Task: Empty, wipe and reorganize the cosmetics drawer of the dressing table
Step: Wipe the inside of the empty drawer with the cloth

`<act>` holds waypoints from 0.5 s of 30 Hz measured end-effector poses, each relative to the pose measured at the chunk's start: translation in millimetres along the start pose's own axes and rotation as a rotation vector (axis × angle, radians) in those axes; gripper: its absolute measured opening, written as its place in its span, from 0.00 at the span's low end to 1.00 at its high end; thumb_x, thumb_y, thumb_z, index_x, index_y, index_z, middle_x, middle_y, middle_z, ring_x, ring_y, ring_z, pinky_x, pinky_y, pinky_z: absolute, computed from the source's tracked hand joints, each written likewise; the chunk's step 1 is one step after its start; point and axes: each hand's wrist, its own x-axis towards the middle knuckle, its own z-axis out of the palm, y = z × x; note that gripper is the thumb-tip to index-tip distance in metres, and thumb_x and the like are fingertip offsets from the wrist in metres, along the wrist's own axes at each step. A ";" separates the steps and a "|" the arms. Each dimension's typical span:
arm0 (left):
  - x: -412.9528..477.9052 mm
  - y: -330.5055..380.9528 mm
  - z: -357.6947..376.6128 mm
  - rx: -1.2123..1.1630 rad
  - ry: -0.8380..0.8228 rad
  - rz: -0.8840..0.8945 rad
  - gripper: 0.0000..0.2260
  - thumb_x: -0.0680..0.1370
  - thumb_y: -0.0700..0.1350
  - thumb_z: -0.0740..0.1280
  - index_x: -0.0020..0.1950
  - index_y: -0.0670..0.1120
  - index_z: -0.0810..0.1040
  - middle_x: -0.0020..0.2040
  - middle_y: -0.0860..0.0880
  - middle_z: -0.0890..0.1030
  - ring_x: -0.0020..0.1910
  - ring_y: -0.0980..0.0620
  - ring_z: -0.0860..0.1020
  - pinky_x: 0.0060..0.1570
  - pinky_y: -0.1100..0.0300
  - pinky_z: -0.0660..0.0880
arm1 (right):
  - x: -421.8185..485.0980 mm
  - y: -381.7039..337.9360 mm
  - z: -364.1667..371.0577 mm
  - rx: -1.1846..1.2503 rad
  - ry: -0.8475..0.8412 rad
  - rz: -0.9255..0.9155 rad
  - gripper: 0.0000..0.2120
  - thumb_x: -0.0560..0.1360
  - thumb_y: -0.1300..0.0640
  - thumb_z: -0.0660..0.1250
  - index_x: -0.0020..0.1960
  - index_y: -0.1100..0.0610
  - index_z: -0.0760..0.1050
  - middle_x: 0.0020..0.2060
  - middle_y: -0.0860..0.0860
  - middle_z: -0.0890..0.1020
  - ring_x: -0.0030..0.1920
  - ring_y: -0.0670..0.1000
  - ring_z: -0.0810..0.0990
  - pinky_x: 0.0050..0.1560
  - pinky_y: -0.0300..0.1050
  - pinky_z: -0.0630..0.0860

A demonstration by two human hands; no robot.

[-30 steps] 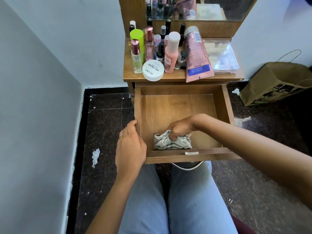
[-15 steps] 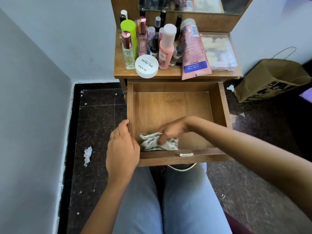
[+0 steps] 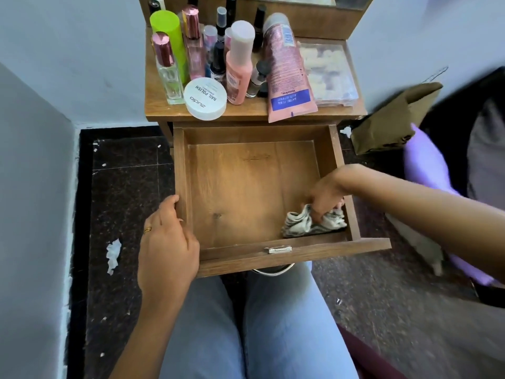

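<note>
Two hands are busy at the pulled-out drawer (image 3: 246, 173): one holds its side, the other has a cloth.

Her right hand (image 3: 325, 195) has its fingers curled into a crumpled striped cloth (image 3: 306, 225), pressing it down in the drawer's front right corner, against the front wall. Her left hand (image 3: 166, 242), with a ring (image 3: 147, 229) on one finger, is closed over the drawer's left wall near the front corner. Apart from the cloth, the drawer's wooden bottom is bare. Behind the drawer, the counter (image 3: 153, 108) is crowded with cosmetics: a white nail polish jar (image 3: 205, 99) at the edge nearest the drawer, a pink tube (image 3: 287, 69), a pink bottle (image 3: 240, 64), a green bottle (image 3: 166, 34) and a clear box (image 3: 330, 72). Right of the drawer a brown paper bag (image 3: 393, 119) sits on the floor, and left of it lies a white scrap (image 3: 113, 253).
</note>
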 end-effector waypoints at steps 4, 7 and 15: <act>-0.8 0.1 -1.4 0.011 -0.005 0.010 0.19 0.78 0.37 0.57 0.69 0.41 0.67 0.59 0.38 0.77 0.61 0.40 0.73 0.53 0.43 0.73 | -19.2 -18.5 -10.4 -0.244 -0.007 0.121 0.09 0.76 0.59 0.62 0.38 0.59 0.74 0.34 0.52 0.74 0.35 0.51 0.73 0.42 0.45 0.72; -0.9 0.0 -2.3 0.018 -0.013 0.015 0.19 0.78 0.36 0.58 0.69 0.41 0.66 0.59 0.38 0.77 0.61 0.40 0.73 0.53 0.43 0.73 | -30.6 -31.2 -25.7 -0.341 0.214 0.078 0.11 0.79 0.54 0.59 0.54 0.59 0.76 0.38 0.49 0.72 0.43 0.53 0.73 0.43 0.44 0.69; -1.5 1.1 -1.3 0.013 -0.010 0.023 0.18 0.78 0.36 0.57 0.69 0.41 0.66 0.60 0.39 0.77 0.61 0.42 0.73 0.51 0.44 0.74 | -13.1 -31.0 9.0 -0.638 0.293 0.184 0.15 0.80 0.49 0.60 0.62 0.55 0.74 0.58 0.51 0.76 0.60 0.53 0.76 0.51 0.43 0.70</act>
